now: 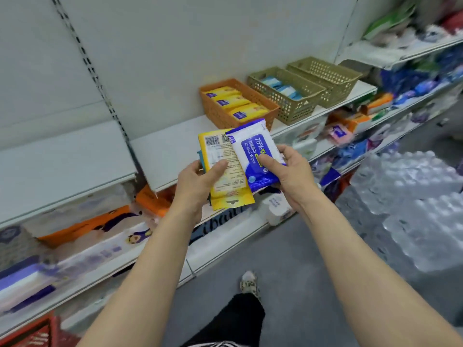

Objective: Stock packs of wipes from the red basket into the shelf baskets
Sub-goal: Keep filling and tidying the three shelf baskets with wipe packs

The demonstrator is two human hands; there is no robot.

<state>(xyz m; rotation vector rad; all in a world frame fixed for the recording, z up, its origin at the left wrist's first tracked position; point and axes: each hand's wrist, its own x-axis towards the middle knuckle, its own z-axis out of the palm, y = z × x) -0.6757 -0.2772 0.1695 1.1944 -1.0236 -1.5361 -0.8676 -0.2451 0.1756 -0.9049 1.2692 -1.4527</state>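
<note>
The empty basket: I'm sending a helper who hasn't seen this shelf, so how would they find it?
On the white shelf stand three baskets. The empty basket is the olive one farthest right. Its olive neighbour holds blue packs, and the orange basket holds yellow ones.

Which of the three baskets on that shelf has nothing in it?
The far tan basket, farthest right, looks empty. The orange basket holds yellow packs, and the near tan basket between them holds blue and white packs.

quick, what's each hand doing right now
Left hand: grips the yellow pack, thumb across its back.
Right hand: holds the blue alcohol wipes pack, thumb on its front.
</note>
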